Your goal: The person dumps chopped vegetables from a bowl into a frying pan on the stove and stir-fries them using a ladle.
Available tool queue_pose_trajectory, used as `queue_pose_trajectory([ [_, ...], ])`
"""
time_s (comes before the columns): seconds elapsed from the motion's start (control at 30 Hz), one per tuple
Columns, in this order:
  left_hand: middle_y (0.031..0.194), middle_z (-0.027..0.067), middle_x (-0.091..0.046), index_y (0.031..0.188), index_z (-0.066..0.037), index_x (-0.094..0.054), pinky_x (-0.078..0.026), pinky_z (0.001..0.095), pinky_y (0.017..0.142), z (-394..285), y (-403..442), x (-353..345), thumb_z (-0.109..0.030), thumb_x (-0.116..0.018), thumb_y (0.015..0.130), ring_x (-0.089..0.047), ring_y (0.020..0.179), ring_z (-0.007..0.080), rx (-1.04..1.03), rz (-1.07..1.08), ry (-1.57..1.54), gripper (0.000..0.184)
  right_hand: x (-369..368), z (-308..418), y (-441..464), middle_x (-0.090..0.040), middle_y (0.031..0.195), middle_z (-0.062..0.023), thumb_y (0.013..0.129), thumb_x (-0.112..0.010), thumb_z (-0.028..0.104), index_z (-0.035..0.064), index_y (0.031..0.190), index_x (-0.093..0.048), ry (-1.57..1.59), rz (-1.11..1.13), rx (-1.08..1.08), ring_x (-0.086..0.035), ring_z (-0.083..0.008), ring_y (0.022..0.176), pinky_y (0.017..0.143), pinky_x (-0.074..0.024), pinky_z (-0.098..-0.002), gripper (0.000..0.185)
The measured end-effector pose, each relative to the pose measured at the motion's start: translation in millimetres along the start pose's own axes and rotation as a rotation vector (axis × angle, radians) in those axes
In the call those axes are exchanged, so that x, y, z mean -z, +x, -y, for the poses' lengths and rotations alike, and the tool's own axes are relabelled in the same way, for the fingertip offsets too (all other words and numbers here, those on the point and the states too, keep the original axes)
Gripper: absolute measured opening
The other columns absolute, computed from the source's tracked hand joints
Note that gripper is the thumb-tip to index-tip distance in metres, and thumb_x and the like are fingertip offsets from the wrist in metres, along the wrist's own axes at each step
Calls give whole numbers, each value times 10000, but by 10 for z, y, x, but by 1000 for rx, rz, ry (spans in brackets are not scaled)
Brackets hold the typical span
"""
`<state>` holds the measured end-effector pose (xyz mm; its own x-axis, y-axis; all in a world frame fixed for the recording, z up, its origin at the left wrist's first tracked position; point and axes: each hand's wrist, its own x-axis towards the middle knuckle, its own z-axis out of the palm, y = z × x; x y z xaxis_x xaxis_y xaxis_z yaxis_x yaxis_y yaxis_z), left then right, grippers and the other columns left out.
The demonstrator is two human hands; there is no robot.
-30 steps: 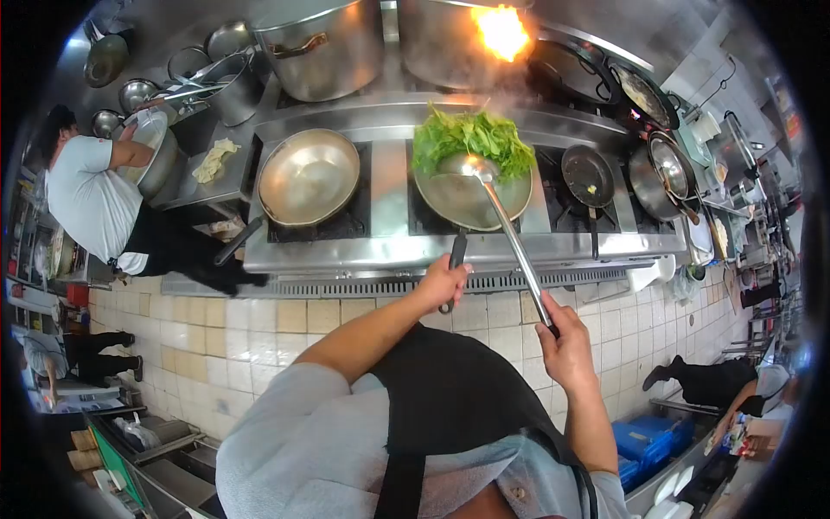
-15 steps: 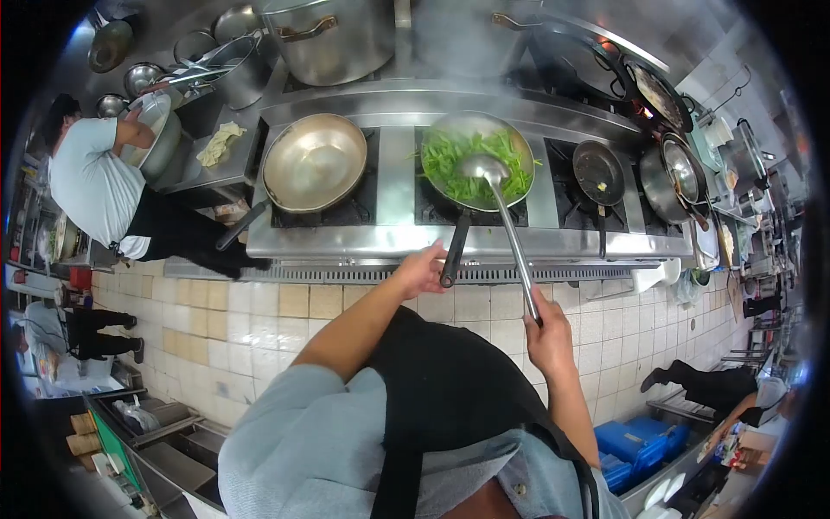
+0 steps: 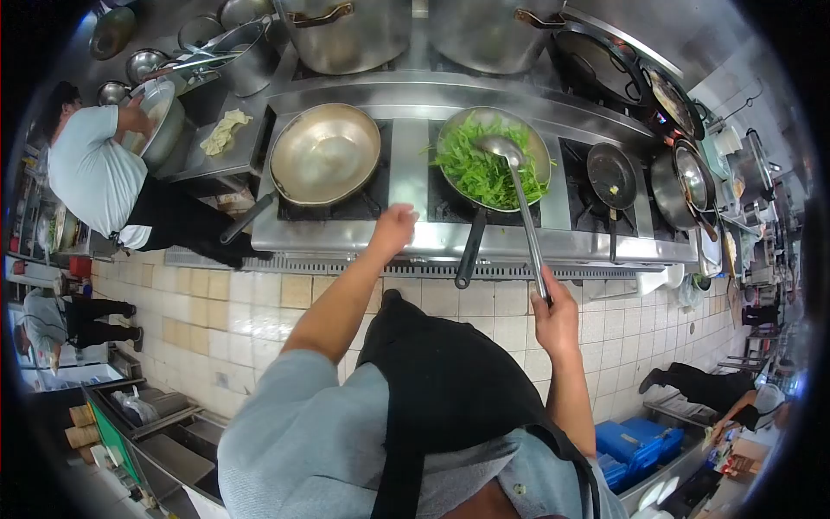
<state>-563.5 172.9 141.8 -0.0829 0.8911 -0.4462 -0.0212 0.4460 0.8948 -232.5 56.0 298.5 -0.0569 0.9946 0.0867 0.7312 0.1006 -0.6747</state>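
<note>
My right hand is wrapped round the handle end of a long metal ladle. The ladle's bowl rests over chopped green leaves in a pan on the stove, right of the middle. That pan's black handle points toward me, and no hand is on it. My left hand hovers at the stove's front edge, between the two larger pans, with its fingers curled; whether it holds anything is too small to tell. To its upper left sits a wide pan with no food visible in it.
Two big pots stand at the back of the stove. A small black pan and stacked metal pots are on the right. A person works over a large bowl at the left. A cloth lies beside the stove.
The flame at the back is gone. The leaves have dropped down into the pan. My left hand has let go of the pan handle and moved left and forward. The ladle's bowl remains at the leaves.
</note>
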Motion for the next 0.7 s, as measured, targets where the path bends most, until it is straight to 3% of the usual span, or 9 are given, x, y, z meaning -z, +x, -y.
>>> queue_pose_trajectory([
  [0.07,1064,128,-658,1297,-49,-520,-532,393,858,60,394,20,-245,-631,922,-652,920,297,-497,-152,510,438,113,153,-184,-605,924,-192,847,-625,-2,82,1363,-538,17,30,-32,-604,-303,773,737,-494,-360,530],
  [0.1,1064,128,-658,1297,-49,-520,-532,393,858,-23,515,11,-245,-631,922,-652,920,297,-493,-148,505,438,166,181,-308,-593,889,-178,840,-628,-16,85,1358,-546,41,67,-93,-590,-284,737,710,-489,-350,534],
  [0.17,1242,167,-586,1324,-52,-507,-454,417,987,-254,690,-22,-205,-627,901,-584,1101,371,-464,-170,656,466,246,246,-484,-581,855,-164,833,-631,-29,89,1352,-554,59,102,-162,-576,-265,701,683,-484,-340,538],
  [0.37,1388,136,-479,1328,-85,-515,-410,449,1039,-669,1192,-176,-171,-591,892,-468,1245,364,-511,-175,996,451,407,775,-611,-560,800,-132,809,-637,-58,57,1330,-571,-68,31,-184,-536,-221,657,636,-459,-318,538],
  [0.5,1299,95,-538,1269,-119,-573,-435,439,990,-713,1405,-216,-148,-492,911,-508,1165,327,-503,-138,1261,368,509,956,-725,-550,786,-124,795,-642,-60,55,1318,-580,10,45,-366,-520,-206,655,634,-445,-305,539],
  [0.53,1299,95,-538,1269,-119,-573,-435,439,990,-693,1414,-216,-148,-492,911,-508,1165,327,-507,-125,1261,368,462,966,-684,-544,780,-112,796,-640,-57,56,1321,-578,-23,37,-313,-516,-199,661,641,-442,-304,540],
  [0.63,1059,110,-605,953,-74,-678,-496,413,883,-596,1369,-203,-144,-545,865,-562,1024,305,-694,-166,1303,174,157,705,-544,-510,788,-57,816,-639,-46,51,1356,-549,-54,39,-280,-476,-147,703,677,-427,-278,556],
  [0.7,1027,121,-615,947,-69,-668,-507,414,863,-480,1298,-169,-136,-544,863,-575,1002,307,-718,-184,1305,165,-52,609,-430,-518,817,-46,832,-639,-32,57,1365,-543,-47,2,-246,-473,-131,707,665,-429,-275,549],
])
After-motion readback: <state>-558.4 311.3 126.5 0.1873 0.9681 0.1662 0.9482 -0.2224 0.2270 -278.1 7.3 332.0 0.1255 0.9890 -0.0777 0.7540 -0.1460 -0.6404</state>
